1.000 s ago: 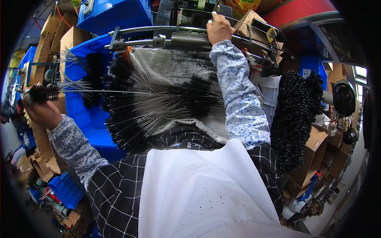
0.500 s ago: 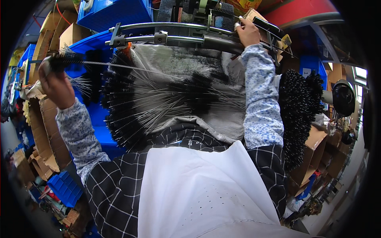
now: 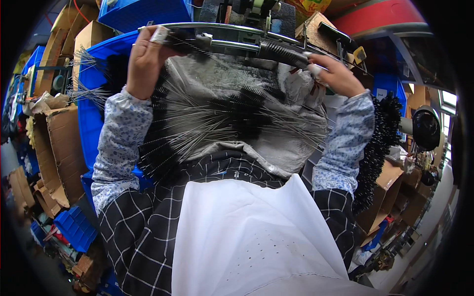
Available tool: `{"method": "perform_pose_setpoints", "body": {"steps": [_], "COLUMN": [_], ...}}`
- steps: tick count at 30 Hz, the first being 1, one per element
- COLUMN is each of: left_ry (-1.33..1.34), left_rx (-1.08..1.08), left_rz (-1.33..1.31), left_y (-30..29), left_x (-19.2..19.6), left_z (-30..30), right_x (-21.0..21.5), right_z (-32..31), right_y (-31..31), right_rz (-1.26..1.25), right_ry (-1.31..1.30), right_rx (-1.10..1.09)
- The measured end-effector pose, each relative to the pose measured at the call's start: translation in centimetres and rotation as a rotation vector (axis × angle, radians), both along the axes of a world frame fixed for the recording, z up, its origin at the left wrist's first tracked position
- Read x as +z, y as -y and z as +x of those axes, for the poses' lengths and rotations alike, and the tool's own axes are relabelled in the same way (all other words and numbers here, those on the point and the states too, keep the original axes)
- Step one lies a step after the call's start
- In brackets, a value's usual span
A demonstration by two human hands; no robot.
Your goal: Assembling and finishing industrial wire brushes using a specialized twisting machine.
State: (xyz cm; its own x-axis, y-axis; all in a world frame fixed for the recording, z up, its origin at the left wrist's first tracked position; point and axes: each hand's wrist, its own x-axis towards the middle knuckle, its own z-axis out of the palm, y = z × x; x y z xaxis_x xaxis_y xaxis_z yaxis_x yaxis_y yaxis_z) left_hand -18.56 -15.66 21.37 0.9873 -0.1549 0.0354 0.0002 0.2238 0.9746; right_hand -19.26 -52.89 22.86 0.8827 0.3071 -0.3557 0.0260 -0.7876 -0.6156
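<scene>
My left hand, fingers closed, holds a black-bristled twisted-wire brush by the left end of the machine's rods. Its pale wire runs down to the right, blurred by motion. My right hand has its thumb and fingers closed at the right end of a dark ribbed, bristly brush lying along the rod. White wrappings cover some fingertips. Below both hands, a pile of black wire brushes with bare wire stems spreads over a grey cloth on my lap.
Metal guide rods cross in front of me, fixed to a machine. A blue bin stands left, beside cardboard boxes. Dense black brushes hang at the right, near a small black fan.
My left hand has swung right and up with its brush, from the far left to the rods. My right hand has come down and right from the machine to the ribbed brush's end.
</scene>
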Motion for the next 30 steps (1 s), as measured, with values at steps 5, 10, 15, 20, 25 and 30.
{"method": "perform_pose_setpoints", "body": {"steps": [5,10,15,20,25,30], "left_ry": [0.06,0.094,0.217,0.063,0.298,0.45], "left_rx": [-0.234,-0.01,0.029,0.063,0.271,0.314], "left_rz": [0.092,0.565,1.166,1.016,1.001,0.761], "left_y": [6.3,-1.5,-7.5,-8.5,-9.7,-11.3], "left_x": [-2.6,-3.1,-6.6,-6.6,-3.8,2.4], "left_z": [-1.4,-0.1,1.5,0.8,1.1,-0.3], "right_x": [-2.3,-6.5,-9.3,-9.6,-9.7,-9.3], "right_z": [-2.1,2.1,7.1,7.7,7.7,8.4], "right_y": [-10.3,-8.5,-3.7,-4.0,-3.7,-4.0], "right_rz": [0.411,-0.063,-0.554,-0.575,-0.54,-0.52], "right_ry": [-0.105,0.459,0.802,0.803,0.802,0.716], "right_rx": [0.091,-0.207,-0.379,-0.365,-0.342,-0.325]}}
